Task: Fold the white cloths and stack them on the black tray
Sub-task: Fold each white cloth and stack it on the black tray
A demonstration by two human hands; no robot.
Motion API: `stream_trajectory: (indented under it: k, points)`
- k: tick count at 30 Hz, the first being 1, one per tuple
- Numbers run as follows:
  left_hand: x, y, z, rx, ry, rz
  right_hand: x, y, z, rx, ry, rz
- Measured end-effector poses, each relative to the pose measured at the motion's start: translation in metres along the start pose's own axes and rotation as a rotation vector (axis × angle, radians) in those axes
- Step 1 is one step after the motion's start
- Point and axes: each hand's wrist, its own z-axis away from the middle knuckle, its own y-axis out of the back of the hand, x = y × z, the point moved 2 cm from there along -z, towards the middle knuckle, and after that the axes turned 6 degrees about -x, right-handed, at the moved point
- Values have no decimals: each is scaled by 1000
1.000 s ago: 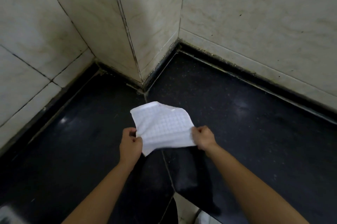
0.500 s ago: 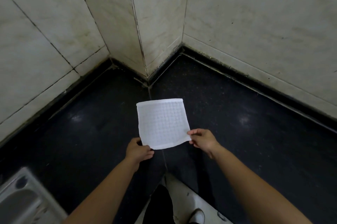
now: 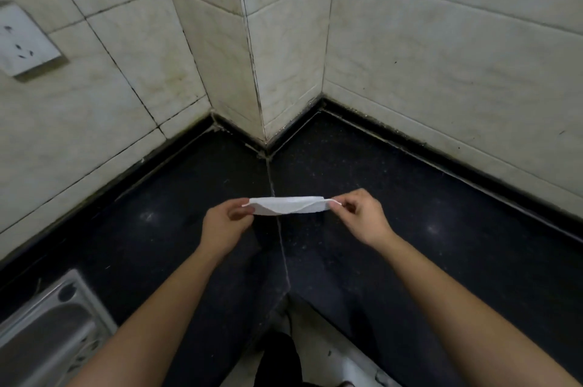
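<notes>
Cloth [image 3: 287, 205], white and doubled into a narrow band, is held stretched between both hands over the black worktop [image 3: 426, 244], near its back corner where the tiled wall [image 3: 284, 71] juts forward. The left hand [image 3: 225, 225] pinches the band's left end between thumb and curled fingers. The right hand [image 3: 362, 218] pinches the right end in the same way, with its other fingers curled in. The band runs level from hand to hand, crossing just above the pale seam [image 3: 281, 248] that runs from the back corner toward the worktop's front edge. A steel sink [image 3: 47, 333] sits at the front-left edge of the worktop, well apart from the hands. A white wall socket [image 3: 25, 39] is fixed to the tiles on the left.
</notes>
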Motion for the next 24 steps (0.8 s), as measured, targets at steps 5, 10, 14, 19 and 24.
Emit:
stream_trajectory:
  k: [5, 10, 14, 19, 24]
  points:
    - [47, 10, 1, 102, -272, -300, -21, 45, 5, 104, 99, -3]
    - [74, 10, -4, -57, -237, -176, -27, 75, 4, 155, 70, -175]
    - [84, 0, -21, -59, -236, -175, -27, 83, -10, 174, 45, -181]
    - [94, -7, -31, 143, -472, -323, -27, 82, -20, 261, 72, -105]
    - [55, -20, -22, 170, -726, -621, -1, 60, -9, 196, 173, 55]
